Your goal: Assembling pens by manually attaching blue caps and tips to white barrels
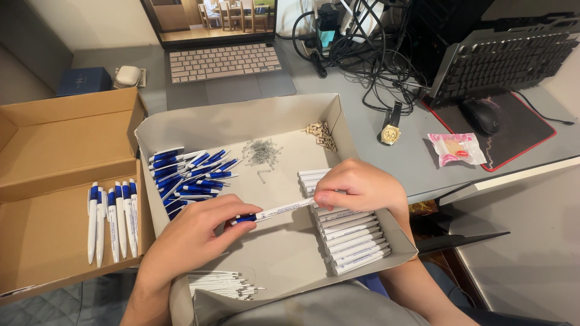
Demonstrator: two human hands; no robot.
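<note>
Hands meet over a shallow grey tray [338,118]. Our left hand [193,238] pinches the blue end of a white pen [275,212], and our right hand [356,186] grips its white tip, so the pen spans both above the tray floor. Blue pen caps [190,175] lie heaped left, white barrels [353,235] stacked right. Finished pens [112,220] rest in the cardboard box [48,145].

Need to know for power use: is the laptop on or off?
On: the laptop lid is open and its screen shows a lit picture.
</note>
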